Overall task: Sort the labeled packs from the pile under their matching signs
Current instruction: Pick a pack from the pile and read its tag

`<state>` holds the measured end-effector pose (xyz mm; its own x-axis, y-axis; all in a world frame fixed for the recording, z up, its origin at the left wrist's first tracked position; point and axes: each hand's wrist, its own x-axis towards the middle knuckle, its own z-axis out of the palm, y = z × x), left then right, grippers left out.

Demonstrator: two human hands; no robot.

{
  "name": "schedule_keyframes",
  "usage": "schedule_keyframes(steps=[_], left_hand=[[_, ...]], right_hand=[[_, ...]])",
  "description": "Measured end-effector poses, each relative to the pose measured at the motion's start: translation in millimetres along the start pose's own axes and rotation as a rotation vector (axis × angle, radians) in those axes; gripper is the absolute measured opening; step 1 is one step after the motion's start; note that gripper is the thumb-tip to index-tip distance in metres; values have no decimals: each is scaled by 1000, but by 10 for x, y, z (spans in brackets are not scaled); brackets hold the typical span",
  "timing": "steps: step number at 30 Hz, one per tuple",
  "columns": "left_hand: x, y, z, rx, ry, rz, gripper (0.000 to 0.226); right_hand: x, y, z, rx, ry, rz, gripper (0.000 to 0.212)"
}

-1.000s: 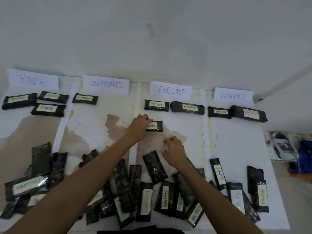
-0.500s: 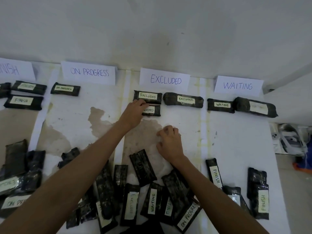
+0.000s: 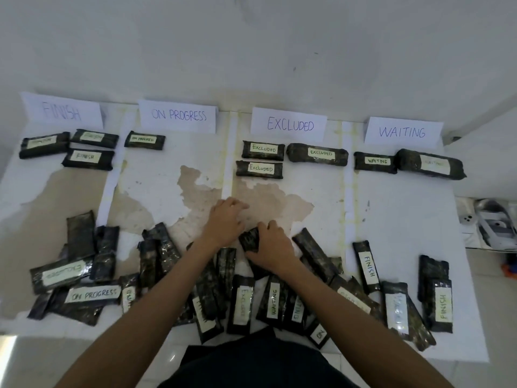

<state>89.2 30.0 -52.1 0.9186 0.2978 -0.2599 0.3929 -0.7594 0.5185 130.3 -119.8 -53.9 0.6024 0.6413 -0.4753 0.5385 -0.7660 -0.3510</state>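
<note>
Four paper signs stand at the back: FINISH, ON PROGRESS, EXCLUDED, WAITING. Black packs with white labels lie under them, among them a small EXCLUDED pack in a second row. The pile of packs spreads along the near edge, some label up, some face down. My right hand grips a dark face-down pack at the top of the pile. My left hand rests just left of it with relaxed fingers, holding nothing.
White table with a large brown patch of peeled surface in the middle. Strips of white tape divide the columns. A wall rises right behind the signs. Off the right edge lie a white socket strip and some clutter on the floor.
My left hand let go of the small EXCLUDED pack under its sign and drew back to the pile. My right hand slid back and closed over a dark pack.
</note>
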Motion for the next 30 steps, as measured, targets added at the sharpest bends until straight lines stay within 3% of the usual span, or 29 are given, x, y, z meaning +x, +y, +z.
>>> schedule_keyframes(steps=[4, 8, 11, 14, 16, 18, 22, 26, 30], left_hand=[[-422, -153, 109, -84, 9, -32, 34], [-654, -166, 85, -191, -2, -80, 38], [-763, -110, 47, -324, -15, -144, 37], [-831, -13, 34, -448, -76, -220, 40], [-859, 56, 48, -533, -121, -263, 42], [-875, 98, 64, -608, -139, -284, 41], [-900, 148, 65, -634, -108, -287, 40], [-935, 169, 87, -408, -27, -178, 52], [-943, 105, 74, -288, 52, -136, 57]], right_hand=[[-111, -156, 158, -165, 46, 77, 70], [-112, -258, 160, -39, 62, 189, 76], [-106, -235, 53, 327, 114, 292, 49], [-109, -124, -87, 860, 110, 418, 21], [-153, -84, -148, 1181, 45, 489, 19], [-216, -90, -201, 1347, 4, 490, 22], [-270, -118, -213, 1456, -3, 505, 21], [-292, -234, -195, 1549, -12, 540, 26], [-330, -347, -174, 1459, -26, 510, 27]])
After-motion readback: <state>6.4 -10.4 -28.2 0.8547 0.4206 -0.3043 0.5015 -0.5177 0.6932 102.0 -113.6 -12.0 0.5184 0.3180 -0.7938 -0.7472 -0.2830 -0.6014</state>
